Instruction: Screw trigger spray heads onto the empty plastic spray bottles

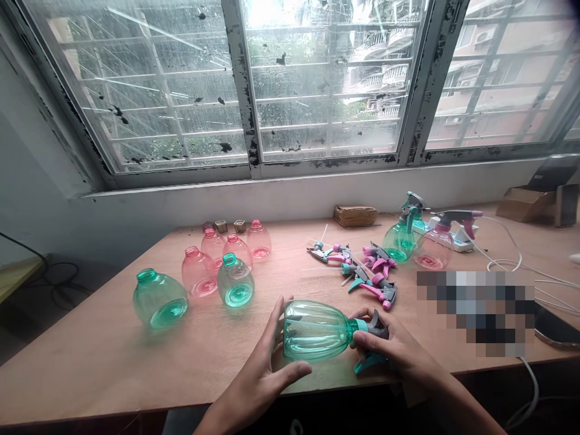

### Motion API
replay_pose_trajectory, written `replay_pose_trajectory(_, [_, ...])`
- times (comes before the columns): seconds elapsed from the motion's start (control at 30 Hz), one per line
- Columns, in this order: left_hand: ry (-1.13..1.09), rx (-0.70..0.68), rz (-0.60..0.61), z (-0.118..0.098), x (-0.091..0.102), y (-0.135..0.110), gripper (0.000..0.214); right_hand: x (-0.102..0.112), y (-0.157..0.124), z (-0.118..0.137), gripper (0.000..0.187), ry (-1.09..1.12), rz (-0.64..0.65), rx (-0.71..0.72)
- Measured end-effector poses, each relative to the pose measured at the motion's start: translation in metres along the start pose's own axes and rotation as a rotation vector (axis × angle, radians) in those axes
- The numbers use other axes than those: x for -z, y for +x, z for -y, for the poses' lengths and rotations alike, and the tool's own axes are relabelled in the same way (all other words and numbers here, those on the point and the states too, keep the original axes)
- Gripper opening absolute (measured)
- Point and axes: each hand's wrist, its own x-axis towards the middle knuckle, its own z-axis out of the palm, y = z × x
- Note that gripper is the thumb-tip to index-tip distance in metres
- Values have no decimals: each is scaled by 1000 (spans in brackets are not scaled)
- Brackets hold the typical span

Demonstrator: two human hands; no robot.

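A clear green spray bottle (317,331) lies level in the air above the table's front edge, its base to the left. My right hand (385,344) is closed around its neck and the grey-and-teal spray head (376,326). At the base, my left hand (272,359) has its fingers stretched and thumb apart; whether the fingertips touch the bottle I cannot tell. A teal trigger part (369,362) shows below my right hand. Beyond the bottle lies a pile of loose pink, grey and teal spray heads (362,266), some with thin tubes.
Open-necked green bottles (161,299) and several pink bottles (199,272) stand at the left. Bottles with spray heads (399,235) stand back right beside a white power strip (462,238) and cables. A brown package (356,215) lies by the wall; a phone (557,326) is at the right.
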Motion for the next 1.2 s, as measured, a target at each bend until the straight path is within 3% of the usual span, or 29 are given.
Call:
replay_pose_trajectory(0.37, [-10,-57,-2,-2,-3,2,89,2,-1,-2,42,11,5,9])
replay_pose_trajectory(0.5, [15,-8,13,-7,-3,-1,98,-1,-1,1,41,9,5,7])
replay_pose_trajectory(0.7, [20,46,1,-10,0,-1,94,-2,-3,1,44,19,-1,7])
replay_pose_trajectory(0.9, [5,-32,15,-6,-2,1,92,2,-1,1,44,-2,-23,15])
replay_pose_trajectory(1.2, [155,20,-22,-8,1,-1,98,-3,-4,5,45,0,-7,3])
